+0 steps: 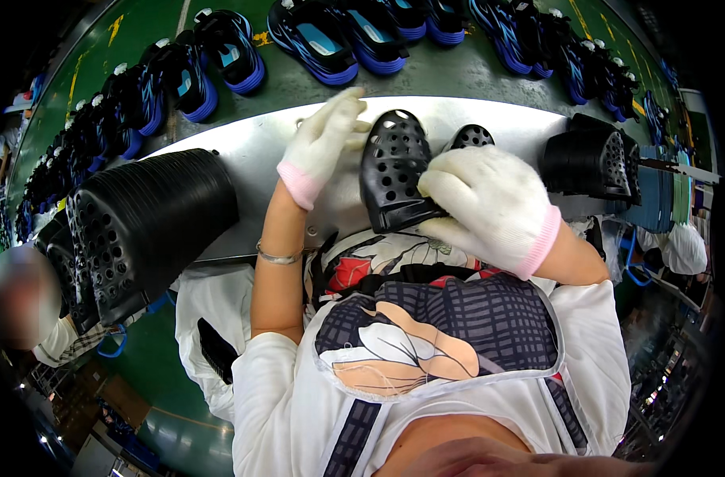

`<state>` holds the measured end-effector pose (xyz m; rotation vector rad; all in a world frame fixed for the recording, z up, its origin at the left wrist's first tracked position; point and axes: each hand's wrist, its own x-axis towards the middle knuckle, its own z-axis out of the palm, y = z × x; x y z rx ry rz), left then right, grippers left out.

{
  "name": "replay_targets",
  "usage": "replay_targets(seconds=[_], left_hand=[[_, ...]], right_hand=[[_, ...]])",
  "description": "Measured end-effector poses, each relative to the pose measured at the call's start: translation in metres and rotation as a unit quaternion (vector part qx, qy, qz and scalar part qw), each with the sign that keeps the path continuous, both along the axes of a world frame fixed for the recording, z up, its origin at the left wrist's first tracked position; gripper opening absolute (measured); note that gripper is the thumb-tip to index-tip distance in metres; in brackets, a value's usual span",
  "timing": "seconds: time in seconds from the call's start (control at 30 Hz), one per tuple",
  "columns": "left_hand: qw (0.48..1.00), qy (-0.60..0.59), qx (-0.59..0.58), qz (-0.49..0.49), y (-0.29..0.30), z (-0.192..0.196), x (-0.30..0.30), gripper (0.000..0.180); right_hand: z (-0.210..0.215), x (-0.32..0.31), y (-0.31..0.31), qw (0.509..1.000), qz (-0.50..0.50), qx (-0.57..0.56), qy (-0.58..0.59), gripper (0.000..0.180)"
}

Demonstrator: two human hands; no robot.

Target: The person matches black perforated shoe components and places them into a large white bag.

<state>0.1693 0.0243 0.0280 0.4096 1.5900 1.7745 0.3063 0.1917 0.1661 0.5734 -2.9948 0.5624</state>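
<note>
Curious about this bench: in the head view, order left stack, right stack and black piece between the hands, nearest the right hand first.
1. Black piece: touching the right hand.
2. Right stack: right of that hand.
3. Left stack: far left, beyond the left hand.

Open worktop [255, 155] shows between a long nested stack of black perforated shells [164, 207] at left and the worker's raised left hand [324, 143]. A single black shell [396, 168] blocks the straight line from there to the right hand [494, 203], with a second shell [472, 137] wedged close behind. Bare metal fans out past the knuckles, pinched by the shorter right-hand stack [587, 167]. Black-and-blue shoes [327, 54] line the far side; an apron [498, 318] closes the near one.
</note>
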Motion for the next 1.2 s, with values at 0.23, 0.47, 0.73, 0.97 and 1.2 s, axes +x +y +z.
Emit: replay_targets(seconds=[0.23, 0.47, 0.73, 0.97, 1.2], left_hand=[[0.949, -0.219, 0.228, 0.003, 0.010, 0.035, 0.005, 0.067], [0.947, -0.108, 0.234, 0.194, 0.022, 0.021, -0.003, 0.040], [0.946, -0.063, 0.192, 0.252, 0.027, 0.012, -0.021, 0.038], [0.943, 0.250, -0.066, 0.207, 0.014, -0.036, -0.043, 0.036], [0.890, 0.394, -0.198, 0.120, 0.012, -0.038, -0.063, 0.039]], right_hand=[[-0.007, -0.019, 0.007, 0.990, -0.062, -0.126, -0.023, 0.043], [-0.030, -0.042, 0.008, 0.968, -0.172, -0.147, -0.109, 0.053], [-0.045, -0.075, 0.002, 0.983, -0.168, -0.050, -0.063, 0.033], [-0.054, -0.129, 0.024, 0.974, -0.161, 0.118, -0.106, 0.038], [-0.033, -0.217, 0.007, 0.952, -0.117, 0.208, -0.193, 0.039]])
